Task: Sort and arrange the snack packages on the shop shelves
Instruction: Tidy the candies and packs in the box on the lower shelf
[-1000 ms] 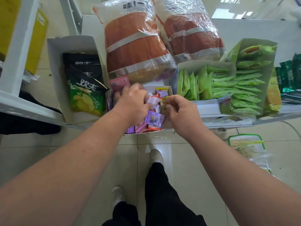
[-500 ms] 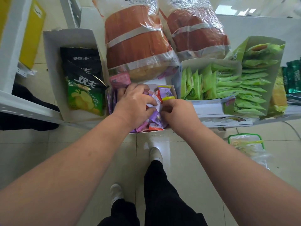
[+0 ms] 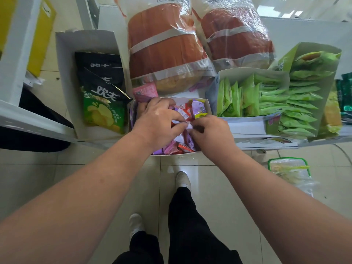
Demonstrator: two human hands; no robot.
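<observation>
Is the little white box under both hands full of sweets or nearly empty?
Full. The white box is heaped with purple, pink and red packets up to its rim, and both hands dig into the pile.

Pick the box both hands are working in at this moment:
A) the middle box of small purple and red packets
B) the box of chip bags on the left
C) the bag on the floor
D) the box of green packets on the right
A: the left hand and right hand are both inside the middle box, fingers curled among its small packets, with chips and green packets in the neighbouring boxes.
</observation>
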